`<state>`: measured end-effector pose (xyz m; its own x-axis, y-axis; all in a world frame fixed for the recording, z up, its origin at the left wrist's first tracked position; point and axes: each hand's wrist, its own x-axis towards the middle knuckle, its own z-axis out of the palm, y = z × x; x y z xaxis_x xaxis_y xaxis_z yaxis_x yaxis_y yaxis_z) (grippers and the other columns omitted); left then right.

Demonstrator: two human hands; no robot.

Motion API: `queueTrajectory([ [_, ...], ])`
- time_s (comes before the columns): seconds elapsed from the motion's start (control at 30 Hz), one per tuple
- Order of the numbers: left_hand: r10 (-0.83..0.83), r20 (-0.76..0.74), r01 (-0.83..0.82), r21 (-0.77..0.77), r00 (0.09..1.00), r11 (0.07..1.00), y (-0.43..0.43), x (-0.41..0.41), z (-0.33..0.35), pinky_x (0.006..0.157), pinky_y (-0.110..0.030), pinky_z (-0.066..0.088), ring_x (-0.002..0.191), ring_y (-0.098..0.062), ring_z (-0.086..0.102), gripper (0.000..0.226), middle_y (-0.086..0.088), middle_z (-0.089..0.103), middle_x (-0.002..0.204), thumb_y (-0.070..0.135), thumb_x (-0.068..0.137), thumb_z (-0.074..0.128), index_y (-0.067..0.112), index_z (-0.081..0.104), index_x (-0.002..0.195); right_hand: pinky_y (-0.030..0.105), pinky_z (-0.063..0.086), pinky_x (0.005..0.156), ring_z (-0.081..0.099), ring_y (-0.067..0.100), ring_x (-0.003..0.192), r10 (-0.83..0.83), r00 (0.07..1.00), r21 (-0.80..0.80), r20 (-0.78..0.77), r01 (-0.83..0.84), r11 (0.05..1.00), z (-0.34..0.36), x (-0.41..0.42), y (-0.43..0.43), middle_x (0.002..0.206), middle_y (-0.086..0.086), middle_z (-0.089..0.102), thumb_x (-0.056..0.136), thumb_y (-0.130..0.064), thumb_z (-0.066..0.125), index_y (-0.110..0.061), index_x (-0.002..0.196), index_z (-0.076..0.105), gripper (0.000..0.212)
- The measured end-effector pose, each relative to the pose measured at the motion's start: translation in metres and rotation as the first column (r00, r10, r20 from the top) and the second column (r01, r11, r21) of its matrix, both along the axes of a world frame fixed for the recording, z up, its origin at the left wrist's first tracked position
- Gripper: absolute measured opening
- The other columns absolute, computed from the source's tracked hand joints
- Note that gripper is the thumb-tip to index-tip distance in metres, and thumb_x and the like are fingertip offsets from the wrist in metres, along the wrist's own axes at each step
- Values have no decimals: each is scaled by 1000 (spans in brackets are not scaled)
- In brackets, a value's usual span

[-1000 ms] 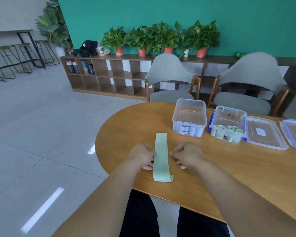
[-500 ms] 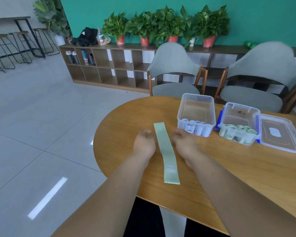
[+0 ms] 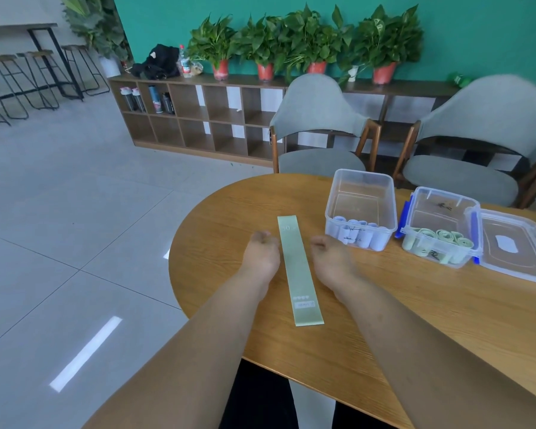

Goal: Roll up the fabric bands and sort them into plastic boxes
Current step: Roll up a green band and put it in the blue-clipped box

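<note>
Band lies flat between left hand, right hand.

Beside the green band, the left hand and right hand hide their fingertips; contact with it cannot be told.

A pale green band lies flat and unrolled on the worktop, its length running away from the person, with a printed label at its near end. Just right of the band's far end stands a clear box with white rolls along its near wall. Further right of the band, a second clear box holds green rolls.
</note>
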<state>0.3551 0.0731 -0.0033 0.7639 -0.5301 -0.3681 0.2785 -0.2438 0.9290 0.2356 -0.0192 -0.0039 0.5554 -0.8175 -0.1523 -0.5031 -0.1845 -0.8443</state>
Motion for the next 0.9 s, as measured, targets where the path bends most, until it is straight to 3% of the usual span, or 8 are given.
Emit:
queueTrajectory([
  [0.07,-47,-24,47,-34,999,998,1,-6,0,104,-45,56,98,-14,66,32,-3,68,105,20,104,46,21,54,135,32,53,101,64,11,120,75,997,9,-24,-75,997,-8,1,-3,135,-8,67,99,-25,50,-26,135,65,39],
  [0.13,-91,50,91,1,995,996,4,-9,0,105,-45,55,104,-16,66,40,-2,68,111,20,102,46,22,53,141,38,56,102,67,9,115,109,993,7,-36,-109,994,-11,0,-6,130,-8,71,94,-28,52,-29,131,66,40],
  [0.23,-113,230,88,114,967,990,21,-18,0,96,-44,58,96,-18,68,44,0,69,102,23,99,48,25,53,142,28,49,95,65,14,117,58,996,-139,-71,-67,988,0,-17,9,126,-7,71,98,-23,52,-22,133,67,38],
  [0.33,-206,391,126,220,897,967,45,-34,-6,86,-33,56,98,-15,69,38,3,72,111,22,103,47,26,52,140,23,44,84,67,13,112,49,993,-233,-108,-73,970,-9,-41,26,117,-9,74,98,-21,53,-21,126,71,33],
  [0.43,-299,476,209,233,827,950,56,-47,-16,100,-30,52,118,-16,66,42,1,68,131,10,103,46,17,52,144,20,46,92,66,10,115,108,989,-265,-99,-130,955,-22,-53,40,122,-11,73,96,-15,53,-23,128,70,37],
  [0.57,-305,631,180,255,713,950,71,-55,-18,89,-16,46,106,-6,63,44,6,66,131,9,103,51,19,54,145,16,44,88,65,6,106,141,987,-354,-71,-157,922,-21,-70,49,123,-12,71,96,-12,55,-23,131,68,39],
  [0.77,-422,808,300,318,410,899,94,-60,-46,101,-32,52,114,-9,57,41,8,59,126,14,94,62,22,62,135,17,53,87,64,2,93,241,970,-473,22,-202,858,-40,-92,60,106,-17,66,90,-11,67,-26,119,74,34],
  [0.9,-341,841,312,218,420,924,96,-60,-49,96,-31,54,108,-5,59,34,11,59,120,16,94,66,23,66,126,12,50,86,64,5,94,299,951,-524,80,-215,824,-43,-98,62,106,-18,64,88,-11,72,-26,117,73,33],
])
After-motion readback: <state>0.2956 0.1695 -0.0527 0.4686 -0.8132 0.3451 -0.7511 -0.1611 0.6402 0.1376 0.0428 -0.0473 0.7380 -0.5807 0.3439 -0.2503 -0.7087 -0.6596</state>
